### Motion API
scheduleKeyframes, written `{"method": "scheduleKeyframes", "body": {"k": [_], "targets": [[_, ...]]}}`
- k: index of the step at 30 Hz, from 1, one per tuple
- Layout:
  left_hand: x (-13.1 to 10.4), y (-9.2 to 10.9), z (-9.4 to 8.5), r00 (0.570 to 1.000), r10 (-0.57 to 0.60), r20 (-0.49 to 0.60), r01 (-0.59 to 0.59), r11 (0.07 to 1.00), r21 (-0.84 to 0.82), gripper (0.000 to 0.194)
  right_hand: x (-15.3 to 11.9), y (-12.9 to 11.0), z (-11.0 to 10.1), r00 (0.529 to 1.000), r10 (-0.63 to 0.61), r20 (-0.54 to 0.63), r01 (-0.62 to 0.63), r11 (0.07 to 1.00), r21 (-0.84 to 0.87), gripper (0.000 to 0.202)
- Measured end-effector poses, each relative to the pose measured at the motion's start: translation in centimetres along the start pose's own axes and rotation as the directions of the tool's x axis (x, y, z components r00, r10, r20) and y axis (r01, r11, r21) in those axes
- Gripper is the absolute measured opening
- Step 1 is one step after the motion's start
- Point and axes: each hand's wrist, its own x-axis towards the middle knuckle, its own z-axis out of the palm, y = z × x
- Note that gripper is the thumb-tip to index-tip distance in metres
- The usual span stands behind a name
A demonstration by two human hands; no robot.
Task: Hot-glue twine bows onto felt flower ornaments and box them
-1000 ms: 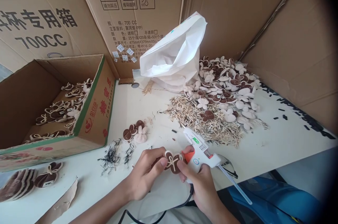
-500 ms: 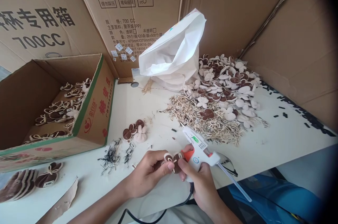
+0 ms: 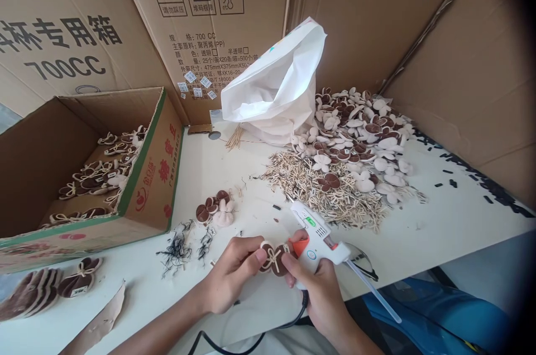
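A brown padded fabric piece point(image 3: 280, 268) with pale edging, a small white label and a cream cord bow is held between both hands. My left hand point(image 3: 237, 272) pinches its left lobe between thumb and fingers. The thumb of my right hand point(image 3: 320, 285) presses on the right lobe. That same hand is also wrapped round a white hot glue gun point(image 3: 320, 226) with an orange trigger, its nozzle pointing up and left. A clear glue stick point(image 3: 374, 292) sticks out of the gun's rear. The fingers behind the piece are partly hidden.
Cord bits point(image 3: 293, 176) and padded fabric pieces point(image 3: 355, 126) are heaped before a white bag point(image 3: 272, 115). A cardboard box point(image 3: 170, 176) of bow-tied pieces stands left. Black thread scraps point(image 3: 178, 249) lie near my left hand. A black cable point(image 3: 218, 346) runs below the hands.
My left thumb has drawn back to the left, so the cord bow on the fabric piece now shows. The glue gun stays in my right hand, almost unmoved.
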Motion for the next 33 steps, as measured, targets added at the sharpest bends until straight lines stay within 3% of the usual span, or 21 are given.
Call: {"method": "scheduleKeyframes", "body": {"k": [3, 9, 14, 17, 19, 22, 25, 29, 31, 33], "targets": [[0.0, -0.2, 0.2, 0.999, -0.042, 0.009, 0.043, 0.993, -0.113, 0.050, -0.1, 0.0, 0.0, 1.000, 0.008, 0.013, -0.008, 1.000, -0.018, 0.049], [0.2, -0.4, 0.5, 0.999, -0.044, 0.023, 0.047, 0.984, -0.173, 0.043, 0.0, 0.2, -0.4, 0.999, -0.027, 0.030, 0.028, 0.999, -0.026, 0.039], [-0.3, -0.6, -0.2, 0.995, -0.009, -0.100, 0.013, 0.999, 0.032, 0.045, 0.6, 0.7, -0.7, 0.994, -0.088, 0.068, 0.082, 0.994, 0.077, 0.032], [-1.0, 0.2, -1.3, 0.971, 0.142, -0.191, -0.101, 0.973, 0.207, 0.045, 0.7, 0.5, -0.6, 0.996, -0.081, 0.045, 0.076, 0.993, 0.092, 0.033], [-1.7, 1.4, -2.3, 0.925, 0.281, -0.257, -0.189, 0.924, 0.332, 0.039, 0.5, 0.2, -0.3, 0.998, -0.051, 0.037, 0.048, 0.995, 0.087, 0.031], [-2.7, 3.6, -4.1, 0.802, 0.405, -0.440, -0.217, 0.883, 0.417, 0.033, 0.4, -0.2, -0.1, 0.997, -0.068, 0.043, 0.064, 0.994, 0.088, 0.034], [-3.6, 6.0, -5.5, 0.718, 0.410, -0.562, -0.127, 0.871, 0.474, 0.033, 0.7, 0.1, -0.1, 0.995, -0.085, 0.060, 0.080, 0.993, 0.091, 0.036], [-5.4, 8.4, -6.7, 0.677, 0.426, -0.600, 0.014, 0.808, 0.589, 0.026, 1.6, 1.0, -0.4, 0.987, -0.133, 0.091, 0.124, 0.987, 0.102, 0.037], [-6.7, 8.8, -7.6, 0.631, 0.437, -0.641, 0.067, 0.793, 0.606, 0.025, 2.1, 1.4, -0.5, 0.984, -0.144, 0.106, 0.131, 0.984, 0.118, 0.040], [-8.2, 8.9, -8.8, 0.476, 0.459, -0.751, 0.102, 0.819, 0.565, 0.028, 2.4, 1.8, -0.6, 0.981, -0.153, 0.118, 0.139, 0.983, 0.119, 0.041]]}}
